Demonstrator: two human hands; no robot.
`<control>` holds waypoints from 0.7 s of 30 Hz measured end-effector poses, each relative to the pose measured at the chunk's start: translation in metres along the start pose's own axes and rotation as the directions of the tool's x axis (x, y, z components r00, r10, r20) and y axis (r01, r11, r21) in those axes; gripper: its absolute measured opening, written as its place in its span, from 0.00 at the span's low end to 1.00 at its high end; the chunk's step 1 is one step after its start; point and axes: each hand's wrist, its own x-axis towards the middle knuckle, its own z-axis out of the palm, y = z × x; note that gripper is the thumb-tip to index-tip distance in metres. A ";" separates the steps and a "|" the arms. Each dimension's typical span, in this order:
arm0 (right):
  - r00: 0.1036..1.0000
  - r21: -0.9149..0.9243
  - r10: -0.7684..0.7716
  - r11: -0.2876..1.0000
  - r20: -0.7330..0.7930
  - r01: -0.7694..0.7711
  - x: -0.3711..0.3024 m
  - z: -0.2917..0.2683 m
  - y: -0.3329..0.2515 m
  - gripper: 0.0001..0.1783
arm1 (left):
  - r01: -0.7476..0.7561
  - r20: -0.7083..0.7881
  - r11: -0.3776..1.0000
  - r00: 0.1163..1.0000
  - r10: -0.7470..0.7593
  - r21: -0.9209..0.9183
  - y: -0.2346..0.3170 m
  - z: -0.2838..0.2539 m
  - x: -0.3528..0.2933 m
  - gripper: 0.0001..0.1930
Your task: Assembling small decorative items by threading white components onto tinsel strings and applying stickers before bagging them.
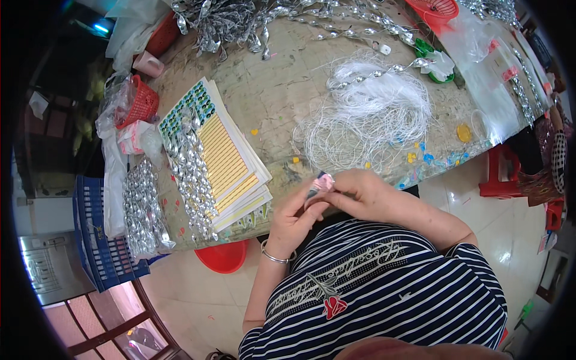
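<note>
A small crumpled pink, white and dark piece (pixel 324 182), perhaps paper or film, sits pinched between my two hands just off the table's front edge. My left hand (pixel 293 217) closes on its lower left side, with thumb and forefinger pressed together. My right hand (pixel 361 193) grips it from the right, fingers curled, hiding part of it. Just beyond my hands lies a loose heap of white string (pixel 384 108). To the left, a bundle of twisted silver foil strips (pixel 195 174) rests across sheets of yellow-striped stickers (pixel 231 159).
Another silver bundle (pixel 144 207) hangs at the table's left edge. A red basket (pixel 143 102) and pink cup (pixel 148 64) stand at the far left. More silver strips (pixel 225 24) pile up at the back. A red stool (pixel 501 173) is at the right.
</note>
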 end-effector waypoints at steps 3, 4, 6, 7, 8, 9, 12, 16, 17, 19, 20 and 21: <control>0.986 0.170 0.156 0.972 0.057 -0.163 0.002 -0.002 -0.011 0.07 | 0.142 0.042 0.988 0.989 -0.144 0.055 -0.008 -0.002 -0.007 0.14; 0.987 0.248 0.159 0.955 0.031 -0.162 0.001 -0.003 -0.011 0.08 | 0.148 0.029 0.988 0.988 -0.149 0.036 -0.010 -0.005 -0.009 0.12; 0.968 0.322 0.250 0.914 0.027 -0.245 0.000 -0.010 -0.009 0.08 | 0.150 -0.027 0.989 0.988 -0.150 -0.005 -0.012 -0.006 -0.014 0.09; 0.941 0.389 0.338 0.865 0.016 -0.317 -0.001 -0.014 -0.008 0.09 | 0.159 -0.034 0.987 0.987 -0.160 -0.012 -0.013 -0.008 -0.016 0.09; 0.913 0.446 0.407 0.821 -0.017 -0.358 -0.001 -0.017 -0.007 0.09 | 0.204 -0.065 0.979 0.977 -0.205 -0.025 -0.012 -0.012 -0.018 0.09; 0.913 0.446 0.408 0.817 -0.002 -0.365 -0.001 -0.022 -0.006 0.09 | 0.247 -0.098 0.968 0.963 -0.249 -0.039 -0.012 -0.018 -0.020 0.08; 0.880 0.525 0.472 0.764 -0.057 -0.376 -0.004 -0.035 0.005 0.08 | 0.221 -0.210 0.974 0.951 -0.226 -0.048 -0.017 -0.023 -0.025 0.07; 0.851 0.489 0.517 0.768 -0.091 -0.414 -0.008 -0.038 0.012 0.09 | 0.194 -0.277 0.978 0.938 -0.206 -0.071 -0.014 -0.028 -0.024 0.07; 0.847 0.442 0.521 0.787 -0.106 -0.430 -0.007 -0.038 0.011 0.10 | 0.220 -0.267 0.973 0.936 -0.229 -0.061 -0.013 -0.029 -0.024 0.08; 0.867 0.215 0.483 0.866 -0.123 -0.452 -0.005 -0.037 0.017 0.12 | 0.236 -0.258 0.971 0.937 -0.236 -0.033 -0.012 -0.030 -0.023 0.08; 0.888 -0.023 0.439 0.895 -0.140 -0.446 -0.003 -0.036 0.019 0.15 | 0.248 -0.240 0.969 0.940 -0.241 -0.001 -0.012 -0.030 -0.023 0.08; 0.888 -0.025 0.439 0.894 -0.136 -0.446 0.000 -0.034 0.018 0.15 | 0.249 -0.243 0.968 0.939 -0.243 -0.004 -0.013 -0.029 -0.021 0.08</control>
